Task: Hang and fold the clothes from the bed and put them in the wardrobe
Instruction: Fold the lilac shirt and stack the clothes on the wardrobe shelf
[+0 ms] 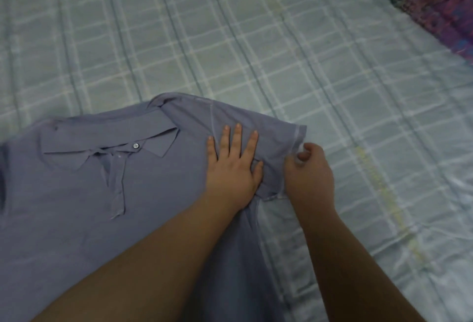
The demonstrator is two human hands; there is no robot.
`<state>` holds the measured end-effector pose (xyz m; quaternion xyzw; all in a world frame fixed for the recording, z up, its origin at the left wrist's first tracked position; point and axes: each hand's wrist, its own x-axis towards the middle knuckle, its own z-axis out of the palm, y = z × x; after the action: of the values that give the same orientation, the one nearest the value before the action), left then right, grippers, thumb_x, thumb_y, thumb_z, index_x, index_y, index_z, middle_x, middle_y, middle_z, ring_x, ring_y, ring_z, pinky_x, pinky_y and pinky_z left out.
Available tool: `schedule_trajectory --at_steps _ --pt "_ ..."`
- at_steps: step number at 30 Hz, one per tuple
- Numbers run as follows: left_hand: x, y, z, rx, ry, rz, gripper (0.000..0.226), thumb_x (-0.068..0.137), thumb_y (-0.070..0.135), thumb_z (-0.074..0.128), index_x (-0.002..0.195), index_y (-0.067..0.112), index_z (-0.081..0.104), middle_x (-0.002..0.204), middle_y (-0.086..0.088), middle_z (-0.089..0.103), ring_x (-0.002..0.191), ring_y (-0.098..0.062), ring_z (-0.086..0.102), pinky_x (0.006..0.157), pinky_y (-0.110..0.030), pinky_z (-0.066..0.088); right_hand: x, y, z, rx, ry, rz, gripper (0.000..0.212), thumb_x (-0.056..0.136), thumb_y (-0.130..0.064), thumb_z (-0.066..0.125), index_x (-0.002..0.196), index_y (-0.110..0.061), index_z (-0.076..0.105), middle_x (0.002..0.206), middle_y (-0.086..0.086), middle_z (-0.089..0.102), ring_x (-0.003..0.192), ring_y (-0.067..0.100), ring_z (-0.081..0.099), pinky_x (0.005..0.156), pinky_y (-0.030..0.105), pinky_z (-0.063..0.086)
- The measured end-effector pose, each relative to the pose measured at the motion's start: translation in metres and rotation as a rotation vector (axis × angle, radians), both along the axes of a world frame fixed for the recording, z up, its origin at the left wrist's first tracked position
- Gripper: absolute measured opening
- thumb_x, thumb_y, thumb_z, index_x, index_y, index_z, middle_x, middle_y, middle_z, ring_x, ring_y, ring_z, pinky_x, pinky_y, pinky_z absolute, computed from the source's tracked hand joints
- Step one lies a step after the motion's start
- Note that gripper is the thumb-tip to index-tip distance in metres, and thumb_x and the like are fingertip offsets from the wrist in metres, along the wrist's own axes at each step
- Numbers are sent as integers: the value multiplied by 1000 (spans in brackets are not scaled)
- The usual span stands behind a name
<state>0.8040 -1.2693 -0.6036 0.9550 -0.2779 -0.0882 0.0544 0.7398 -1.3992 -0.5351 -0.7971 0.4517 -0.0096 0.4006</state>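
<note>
The shirt, a grey-blue polo with a collar and 1 visible button, is spread face up on the bed, and every other thing is placed here by reference to it. The left hand is pressed flat on the shirt near its shoulder, with fingers straight and spread. The right hand is clamped on the hem of the sleeve at the shirt's outer edge, the fabric being pinched between thumb and curled fingers.

The work is judged to be at an early stage: the shirt is laid out and the sleeve is held ready, but no fold is seen in it yet. A bundle of purple patterned cloth is seen well apart from the shirt, beyond its sleeve side, and is not yet handled. No wardrobe or hanger is shown.

No brand, label or writing can be read on the shirt.
</note>
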Motion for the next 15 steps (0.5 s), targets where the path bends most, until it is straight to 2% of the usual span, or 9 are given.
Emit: schedule_trajectory --at_steps 3,4,7,8,9,11,12,13,15 --pt "1 -2 0 -5 -4 4 66 96 54 26 156 28 17 163 -9 15 151 -31 9 116 -62 7 23 -2 -9 -16 49 19 46 85 -33 67 117 -4 51 110 18 63 102 37 61 84 41 51" --pt "1 -2 0 -4 -4 3 66 96 55 26 156 28 17 163 -9 15 151 -31 9 116 -62 6 28 -5 -10 6 82 -10 43 85 -30 67 114 -4 50 109 19 62 101 37 61 81 40 49" --pt "1 1 1 -9 28 -5 68 95 57 25 156 29 15 164 -8 13 151 -30 7 116 -62 5 39 -9 -6 71 160 -14 15 88 -24 60 94 -13 52 99 12 63 93 32 62 73 33 44" --pt "2 2 3 -15 45 -6 68 95 58 23 156 30 14 164 -7 12 151 -30 6 117 -62 4 41 -8 -5 59 177 17 11 87 -26 57 88 -15 55 95 10 64 92 32 63 73 33 47" --pt "3 2 5 -21 64 -7 69 94 58 22 156 30 13 164 -7 10 151 -29 4 117 -61 2 41 -4 -3 31 183 33 19 84 -30 52 87 -13 59 94 11 66 93 34 64 75 36 50" --pt "6 4 11 -72 110 0 68 93 57 19 156 32 12 165 -5 8 151 -27 2 118 -59 0 40 6 2 -74 98 42 53 75 -43 37 104 -6 63 102 18 67 99 38 63 85 43 51" --pt "9 6 15 -129 147 13 67 93 55 17 156 32 12 165 -5 8 151 -27 2 119 -56 1 38 11 3 -129 40 55 64 75 -47 33 114 -5 61 108 19 66 103 38 62 89 44 49" --pt "13 9 21 -207 190 36 66 93 53 16 156 31 14 164 -6 11 151 -27 4 120 -54 3 36 17 11 -161 2 69 63 80 -49 35 121 -8 59 110 19 66 103 37 62 90 43 47" --pt "22 20 32 -390 246 88 66 94 48 16 155 25 21 162 -11 17 150 -30 7 122 -44 6 34 29 26 -117 -82 69 38 89 -41 47 118 -17 56 101 13 68 95 34 63 82 39 48"
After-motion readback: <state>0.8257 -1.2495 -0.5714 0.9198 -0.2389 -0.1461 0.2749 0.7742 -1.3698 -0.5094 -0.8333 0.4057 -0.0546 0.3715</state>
